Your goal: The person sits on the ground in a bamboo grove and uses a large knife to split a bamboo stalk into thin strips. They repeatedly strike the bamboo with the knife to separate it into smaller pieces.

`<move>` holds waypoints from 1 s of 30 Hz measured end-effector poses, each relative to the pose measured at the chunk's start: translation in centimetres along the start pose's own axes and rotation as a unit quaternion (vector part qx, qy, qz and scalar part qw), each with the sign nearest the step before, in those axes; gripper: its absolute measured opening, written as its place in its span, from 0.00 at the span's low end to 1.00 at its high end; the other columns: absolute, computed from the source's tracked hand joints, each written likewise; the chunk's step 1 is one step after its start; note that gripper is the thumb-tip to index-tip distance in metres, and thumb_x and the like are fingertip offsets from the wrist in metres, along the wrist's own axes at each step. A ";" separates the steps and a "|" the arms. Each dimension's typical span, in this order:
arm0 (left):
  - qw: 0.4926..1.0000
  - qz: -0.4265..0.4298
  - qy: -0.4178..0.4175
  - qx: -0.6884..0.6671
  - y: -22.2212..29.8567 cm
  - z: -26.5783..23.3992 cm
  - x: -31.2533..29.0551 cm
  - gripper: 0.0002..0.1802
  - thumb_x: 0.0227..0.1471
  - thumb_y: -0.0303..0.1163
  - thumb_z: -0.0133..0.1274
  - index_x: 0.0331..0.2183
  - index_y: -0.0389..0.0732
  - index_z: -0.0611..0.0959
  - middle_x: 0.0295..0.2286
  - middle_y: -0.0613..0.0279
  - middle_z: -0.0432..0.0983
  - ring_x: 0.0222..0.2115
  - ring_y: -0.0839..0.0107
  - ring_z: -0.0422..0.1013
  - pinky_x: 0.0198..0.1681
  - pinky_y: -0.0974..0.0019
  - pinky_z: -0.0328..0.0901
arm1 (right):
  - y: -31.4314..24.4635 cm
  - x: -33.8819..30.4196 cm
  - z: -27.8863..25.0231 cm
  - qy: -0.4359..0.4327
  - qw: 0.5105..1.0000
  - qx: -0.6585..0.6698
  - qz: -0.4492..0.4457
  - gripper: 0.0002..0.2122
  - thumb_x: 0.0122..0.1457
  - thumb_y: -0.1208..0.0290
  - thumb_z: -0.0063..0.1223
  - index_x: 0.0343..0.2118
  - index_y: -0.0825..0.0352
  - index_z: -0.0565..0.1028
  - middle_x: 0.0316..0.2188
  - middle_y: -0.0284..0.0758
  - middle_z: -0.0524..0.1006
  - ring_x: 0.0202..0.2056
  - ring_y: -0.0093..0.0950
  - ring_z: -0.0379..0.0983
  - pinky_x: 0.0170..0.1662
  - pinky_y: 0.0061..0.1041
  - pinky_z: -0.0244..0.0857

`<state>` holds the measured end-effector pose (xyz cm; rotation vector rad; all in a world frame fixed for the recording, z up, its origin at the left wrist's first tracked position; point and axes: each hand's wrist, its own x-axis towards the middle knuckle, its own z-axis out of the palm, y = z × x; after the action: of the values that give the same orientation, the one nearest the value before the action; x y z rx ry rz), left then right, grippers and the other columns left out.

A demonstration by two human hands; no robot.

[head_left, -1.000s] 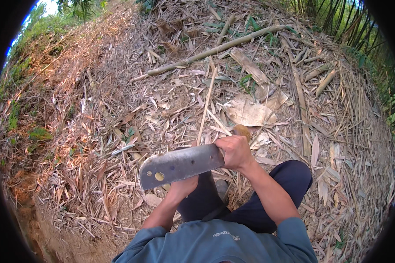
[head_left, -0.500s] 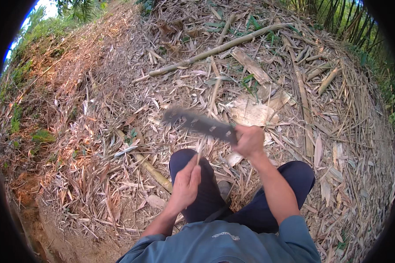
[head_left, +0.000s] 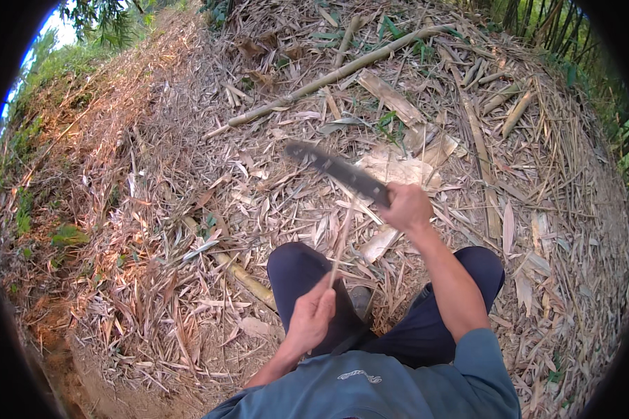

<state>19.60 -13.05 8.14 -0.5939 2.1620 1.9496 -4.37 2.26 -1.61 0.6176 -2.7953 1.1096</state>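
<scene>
My right hand is closed round the handle of a machete. Its dark, broad blade, marked with pale spots, points up and to the left and is slightly smeared by motion. Above my left knee, my left hand grips a thin pale stick, probably a bamboo strip. The stick rises from my fingers, leaning a little to the right, and its upper end is blurred beneath the blade. Blade and stick look apart, though the blur makes this hard to judge. My fingers hide the stick's lower end.
Dry bamboo leaves and husks cover the ground. A long bamboo pole lies beyond the machete, near a split wood piece and a flat pale sheath. Another bamboo length lies beside my left knee. Shorter pieces lie at far right.
The machete has moved right and slightly up, away from the stick. My left hand has shifted right and a little lower, and more of the stick shows above it.
</scene>
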 end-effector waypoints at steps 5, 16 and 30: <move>0.998 0.006 0.054 0.030 1.3 -1.9 3.4 0.22 0.68 0.33 0.40 0.58 0.33 0.72 0.17 0.76 0.59 0.18 0.86 0.54 0.20 0.76 0.51 | -4.3 -2.5 1.2 -0.036 0.980 0.055 -0.190 0.09 0.42 0.60 0.59 0.22 0.60 0.79 0.16 0.36 0.77 0.19 0.33 0.77 0.25 0.33 0.71; 0.999 -0.028 -0.002 -0.024 0.4 -2.2 -0.3 0.24 0.69 0.38 0.41 0.59 0.34 0.69 0.15 0.77 0.55 0.14 0.87 0.50 0.17 0.78 0.47 | 2.8 1.9 1.5 -0.070 0.994 -0.061 0.049 0.12 0.43 0.61 0.59 0.29 0.60 0.83 0.22 0.43 0.80 0.26 0.43 0.79 0.33 0.40 0.73; 0.975 -0.039 0.032 -0.218 1.0 -5.3 0.8 0.24 0.69 0.36 0.38 0.61 0.36 0.66 0.15 0.75 0.51 0.11 0.85 0.47 0.13 0.78 0.44 | -2.2 -0.1 1.1 0.001 0.999 0.038 0.029 0.07 0.43 0.63 0.63 0.23 0.59 0.81 0.15 0.32 0.78 0.15 0.26 0.73 0.20 0.26 0.65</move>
<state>19.22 -18.30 9.46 -0.7998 1.7102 2.4054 -3.32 0.13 -0.98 0.5453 -2.7964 1.2307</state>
